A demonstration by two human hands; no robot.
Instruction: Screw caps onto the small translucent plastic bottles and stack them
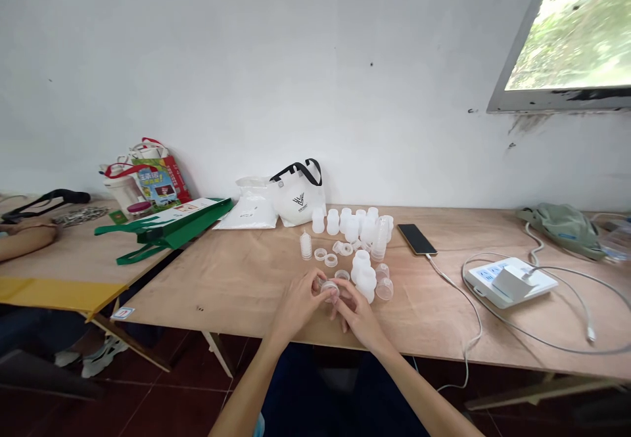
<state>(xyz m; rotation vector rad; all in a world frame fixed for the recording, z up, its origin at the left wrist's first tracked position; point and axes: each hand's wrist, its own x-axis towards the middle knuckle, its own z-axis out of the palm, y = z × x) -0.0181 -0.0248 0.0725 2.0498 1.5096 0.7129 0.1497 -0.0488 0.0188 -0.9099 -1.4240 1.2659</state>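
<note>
Near the table's front edge, both hands hold a translucent plastic ring (329, 286) between their fingertips. My left hand (302, 298) is closed on its left side, and my right hand (355, 305) pinches it from the right. The fingers cover part of the ring. Just beyond lie loose rings (330, 261) and a stack of small translucent pointed pieces (305, 246). White waisted bottles (363, 276) stand right of my right hand, beside clear caps (384, 288). Farther back are more white bottles (332, 222) and an upright stack of clear caps (380, 240).
A white bag with black handles (298, 197) and a white plastic packet (251, 207) rest against the wall. A phone (417, 239), cables and a white power strip (513, 282) lie right. Left are a green bag (172, 230) and another person's arm (27, 240).
</note>
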